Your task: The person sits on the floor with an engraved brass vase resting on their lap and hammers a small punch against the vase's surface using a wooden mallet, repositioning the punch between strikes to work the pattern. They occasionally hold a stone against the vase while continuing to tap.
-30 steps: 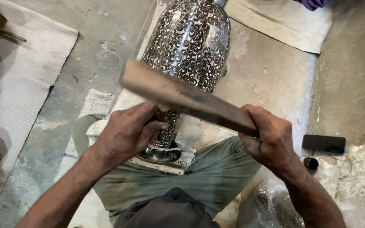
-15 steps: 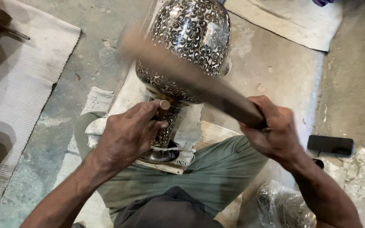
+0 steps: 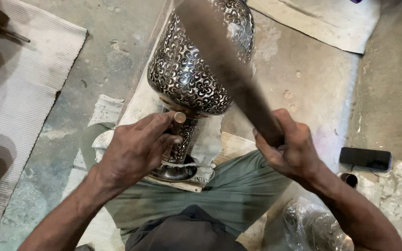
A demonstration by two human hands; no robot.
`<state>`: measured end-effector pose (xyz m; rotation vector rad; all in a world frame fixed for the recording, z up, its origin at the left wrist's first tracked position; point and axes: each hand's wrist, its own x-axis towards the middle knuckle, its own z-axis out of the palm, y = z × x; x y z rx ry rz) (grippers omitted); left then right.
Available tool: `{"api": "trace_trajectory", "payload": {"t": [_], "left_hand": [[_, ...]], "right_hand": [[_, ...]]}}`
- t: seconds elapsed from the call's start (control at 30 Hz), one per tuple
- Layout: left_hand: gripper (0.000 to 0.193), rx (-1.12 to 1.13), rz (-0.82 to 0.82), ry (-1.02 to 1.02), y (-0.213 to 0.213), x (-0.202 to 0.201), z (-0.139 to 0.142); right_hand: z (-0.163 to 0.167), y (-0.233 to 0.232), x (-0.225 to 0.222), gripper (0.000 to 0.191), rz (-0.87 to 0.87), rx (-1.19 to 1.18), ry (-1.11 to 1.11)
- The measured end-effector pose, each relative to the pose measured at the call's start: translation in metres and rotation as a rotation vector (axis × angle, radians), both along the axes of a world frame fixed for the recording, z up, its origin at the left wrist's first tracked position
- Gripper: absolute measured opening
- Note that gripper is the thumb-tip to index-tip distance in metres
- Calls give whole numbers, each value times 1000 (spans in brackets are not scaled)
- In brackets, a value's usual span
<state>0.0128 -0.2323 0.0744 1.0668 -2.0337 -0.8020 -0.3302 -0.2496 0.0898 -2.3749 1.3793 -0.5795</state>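
Left hand (image 3: 136,151) pinched a punch (image 3: 179,122) against the vase (image 3: 187,69) neck to mark it; right hand (image 3: 291,148) gripped a raised mallet (image 3: 229,69)

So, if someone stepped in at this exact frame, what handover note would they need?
Left hand: pinches a small metal punch against the neck of the patterned metal vase.
Right hand: grips a wooden bat, raised and blurred over the vase.
Vase lies on its side on cloth across the legs, foot toward the person.
Done: pattern covers the visible body and neck.
Left: cannot tell; the far side is hidden.
Phone lies on the floor to the right.
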Motion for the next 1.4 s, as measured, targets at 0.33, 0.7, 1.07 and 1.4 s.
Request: {"api": "trace_trajectory", "payload": {"t": [0.33, 0.7, 1.07, 1.4], "left_hand": [[38, 105, -49, 38, -3, 2, -1], [51, 74, -92, -8, -6, 8, -13], [43, 85, -135, -33, -11, 13, -22], [28, 58, -79, -157, -13, 14, -18]], "right_hand": [[-12, 4, -9, 30, 52, -55, 11], [4, 14, 14, 37, -76, 7, -58], [-9, 18, 1, 40, -16, 8, -94], [-7, 38, -1, 31, -68, -241, 131]]}}
